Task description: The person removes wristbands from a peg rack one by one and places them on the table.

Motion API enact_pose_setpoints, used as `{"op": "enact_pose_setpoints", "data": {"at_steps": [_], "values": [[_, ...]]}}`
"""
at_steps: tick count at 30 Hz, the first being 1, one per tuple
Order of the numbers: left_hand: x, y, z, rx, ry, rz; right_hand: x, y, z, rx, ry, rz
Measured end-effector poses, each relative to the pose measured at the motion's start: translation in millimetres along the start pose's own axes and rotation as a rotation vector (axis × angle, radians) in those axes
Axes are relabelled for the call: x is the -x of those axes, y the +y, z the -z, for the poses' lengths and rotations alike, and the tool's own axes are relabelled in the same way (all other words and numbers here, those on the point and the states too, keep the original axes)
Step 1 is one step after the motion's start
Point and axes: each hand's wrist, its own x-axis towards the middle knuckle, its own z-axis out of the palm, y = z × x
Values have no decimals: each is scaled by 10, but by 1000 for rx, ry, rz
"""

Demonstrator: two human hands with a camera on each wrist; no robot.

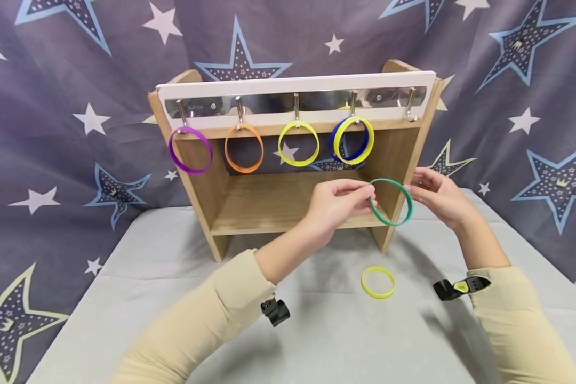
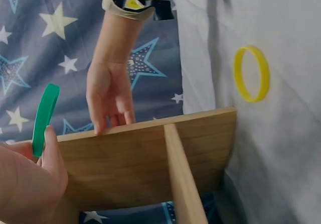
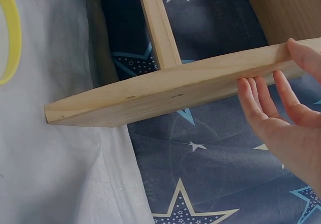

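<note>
My left hand (image 1: 338, 205) pinches a green silicone wristband (image 1: 409, 205) by its left edge, between thumb and fingers. In the head view the band overlaps the right side of a wooden shelf (image 1: 278, 202). At the shelf's right side panel (image 3: 165, 91), my right hand (image 1: 439, 200) touches the wood, fingertips on the outer face and thumb by the front edge. A yellow wristband (image 1: 378, 296) lies on the grey cloth in front of the shelf.
Along the shelf top runs a metal hook rail (image 1: 269, 102). From its hooks hang a purple band (image 1: 190, 171), an orange band (image 1: 245, 170), a yellow band (image 1: 298, 163), and a yellow band (image 1: 371, 140) with a blue band (image 1: 332, 141). Starry fabric (image 1: 101, 64) hangs behind.
</note>
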Motion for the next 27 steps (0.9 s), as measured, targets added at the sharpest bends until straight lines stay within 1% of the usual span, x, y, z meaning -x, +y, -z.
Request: {"op": "enact_pose_setpoints", "data": {"at_steps": [3, 5, 10, 14, 20, 27], "values": [[9, -36, 57, -12, 4, 13, -6, -10, -13, 44, 11, -20], [16, -55, 92, -27, 2, 18, -12, -15, -20, 51, 8, -20], [44, -107, 162, -36, -11, 38, -10, -16, -26, 12, 1, -10], [66, -165, 213, -40, -17, 75, -1, -10, -22, -15, -6, -4], [106, -254, 296, -70, -14, 110, -4, 2, -18, -15, -17, 10], [126, -385, 391, -92, -10, 148, 9, -6, -21, 4, -9, 1]]}}
